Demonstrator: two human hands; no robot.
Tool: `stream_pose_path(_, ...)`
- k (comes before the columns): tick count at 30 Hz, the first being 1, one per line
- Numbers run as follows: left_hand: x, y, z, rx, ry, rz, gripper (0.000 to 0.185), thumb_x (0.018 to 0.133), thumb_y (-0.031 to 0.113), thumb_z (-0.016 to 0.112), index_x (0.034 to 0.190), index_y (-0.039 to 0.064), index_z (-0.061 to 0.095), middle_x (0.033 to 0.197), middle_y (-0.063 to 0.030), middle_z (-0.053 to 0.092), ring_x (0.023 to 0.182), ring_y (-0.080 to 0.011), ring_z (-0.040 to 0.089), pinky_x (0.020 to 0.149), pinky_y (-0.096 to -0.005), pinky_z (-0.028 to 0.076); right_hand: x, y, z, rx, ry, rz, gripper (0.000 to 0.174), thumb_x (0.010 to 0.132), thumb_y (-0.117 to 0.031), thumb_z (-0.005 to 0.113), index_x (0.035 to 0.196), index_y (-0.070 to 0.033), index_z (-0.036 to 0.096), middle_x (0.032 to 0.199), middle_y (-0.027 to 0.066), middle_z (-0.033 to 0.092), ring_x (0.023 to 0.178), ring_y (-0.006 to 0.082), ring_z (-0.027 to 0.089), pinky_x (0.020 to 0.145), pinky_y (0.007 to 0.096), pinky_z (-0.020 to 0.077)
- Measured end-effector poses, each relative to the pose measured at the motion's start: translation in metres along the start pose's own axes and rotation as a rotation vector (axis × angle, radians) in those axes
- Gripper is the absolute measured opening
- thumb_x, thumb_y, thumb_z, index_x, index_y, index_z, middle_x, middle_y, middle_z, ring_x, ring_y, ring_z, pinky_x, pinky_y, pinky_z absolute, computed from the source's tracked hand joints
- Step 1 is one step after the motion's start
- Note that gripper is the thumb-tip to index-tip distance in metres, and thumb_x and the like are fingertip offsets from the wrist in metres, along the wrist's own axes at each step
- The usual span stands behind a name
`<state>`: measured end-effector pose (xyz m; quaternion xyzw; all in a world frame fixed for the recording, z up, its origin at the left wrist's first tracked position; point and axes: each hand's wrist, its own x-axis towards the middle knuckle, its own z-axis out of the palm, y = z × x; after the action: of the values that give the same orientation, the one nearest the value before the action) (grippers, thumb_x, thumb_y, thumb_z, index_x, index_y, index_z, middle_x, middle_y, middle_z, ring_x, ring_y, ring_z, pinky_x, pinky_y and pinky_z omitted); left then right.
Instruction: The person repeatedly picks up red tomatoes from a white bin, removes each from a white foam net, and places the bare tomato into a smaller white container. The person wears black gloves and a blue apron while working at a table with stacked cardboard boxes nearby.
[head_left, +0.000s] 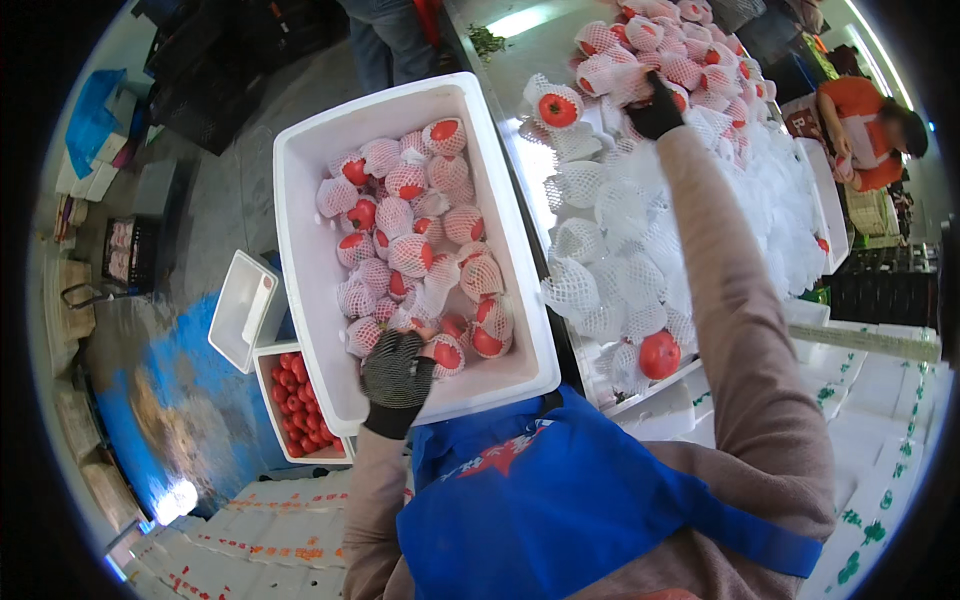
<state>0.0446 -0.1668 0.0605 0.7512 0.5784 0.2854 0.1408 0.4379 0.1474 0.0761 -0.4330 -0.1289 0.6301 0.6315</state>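
Note:
My left hand (397, 375), in a grey and black glove, is inside the near end of a white foam box (304, 300). Its fingers touch the wrapped tomatoes (410, 255) there; whether they grip one is hidden. Pinkish foam nets cover these tomatoes. My right hand (658, 109), black-gloved, reaches across the metal table to a heap of netted tomatoes (682, 69). The fingers rest against the heap, and their grip does not show clearly. Loose white foam nets (622, 225) lie under my right forearm. A bare tomato (660, 355) sits at the table's near end.
A foam box of unwrapped tomatoes (301, 405) stands low on the left beside a tilted white foam container (241, 311). Stacked white foam boxes (862, 405) fill the right. A co-worker in orange (862, 127) is across the table; another person's legs (390, 45) stand beyond the box.

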Motion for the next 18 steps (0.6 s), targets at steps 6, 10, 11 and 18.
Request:
stream_pose_path(6,-0.010,-0.044,-0.016,0.127,0.038,-0.103,0.015,0.071,0.014,0.060,0.082,0.005,0.057,0.075,-0.0134,0.055,0.069,-0.0321,0.055,0.058,-0.0390,0.045,0.043,-0.070,-0.039,-2.073,0.055,-0.683,0.057,0.070,-0.020,0.066,0.118,-0.004,0.039,0.106,0.0147,0.052,0.099,0.0227,0.051,0.084,0.0338,0.0436)
stream_pose_path(10,0.043,-0.084,0.000,0.034,-0.010,-0.142,0.022,0.069,0.012,0.057,0.090,0.006,0.059,0.078,-0.0140,0.055,0.074,-0.0314,0.056,0.064,-0.0399,0.045,0.012,-0.051,-0.029,-1.055,-0.190,-0.454,0.046,0.078,-0.010,0.055,0.119,-0.004,0.035,0.111,0.0140,0.047,0.102,0.0209,0.048,0.082,0.0321,0.0443)
stream_pose_path(11,0.066,-0.095,0.010,0.097,-0.022,-0.134,0.023,0.070,0.017,0.056,0.091,0.006,0.058,0.079,-0.0133,0.056,0.073,-0.0320,0.055,0.064,-0.0404,0.045,-0.010,-0.046,-0.021,-1.467,-0.437,-0.697,0.043,0.079,-0.010,0.054,0.118,-0.005,0.037,0.112,0.0118,0.048,0.102,0.0192,0.049,0.081,0.0304,0.0440)
stream_pose_path(18,0.172,-0.173,0.045,0.818,-0.210,-0.160,0.045,0.071,0.023,0.055,0.113,0.011,0.045,0.106,-0.0128,0.052,0.099,-0.0302,0.050,0.090,-0.0495,0.033,-0.250,-0.006,0.013,-0.809,-0.257,-0.039,0.045,0.087,-0.040,0.041,0.115,-0.005,0.046,0.114,0.0068,0.051,0.078,0.0120,0.051,0.064,0.0227,0.0410)
